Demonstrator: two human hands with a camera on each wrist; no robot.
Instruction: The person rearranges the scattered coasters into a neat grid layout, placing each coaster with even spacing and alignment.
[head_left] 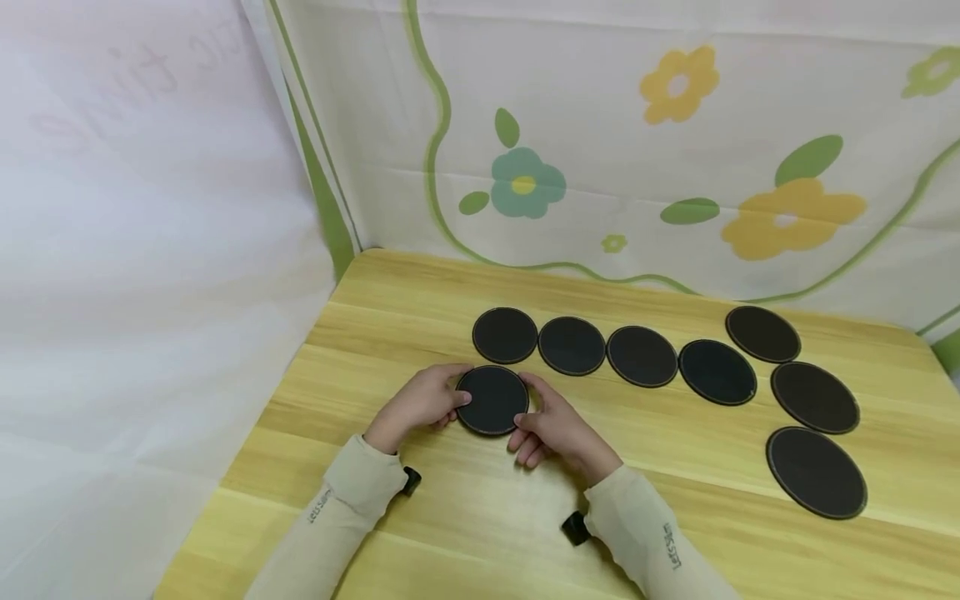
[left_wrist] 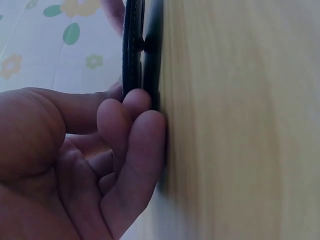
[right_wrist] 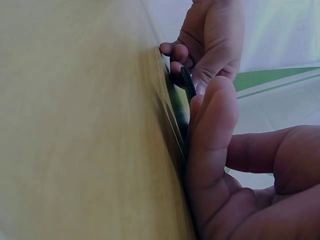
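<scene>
Both hands hold one round black coaster with a thin stitched rim, at the near side of a row of similar coasters. My left hand pinches its left edge, thumb on top. On the opposite edge, my right hand has its thumb on the rim and its other fingers partly curled below. The left wrist view shows the coaster edge-on, slightly off the tabletop, with left fingertips near the wood. In the right wrist view the coaster is mostly hidden by the fingers.
A row of black coasters runs rightward across the wooden table. Three more coasters lie in a slanting line at the right. A flowered white cloth hangs behind the table, and a white sheet at the left.
</scene>
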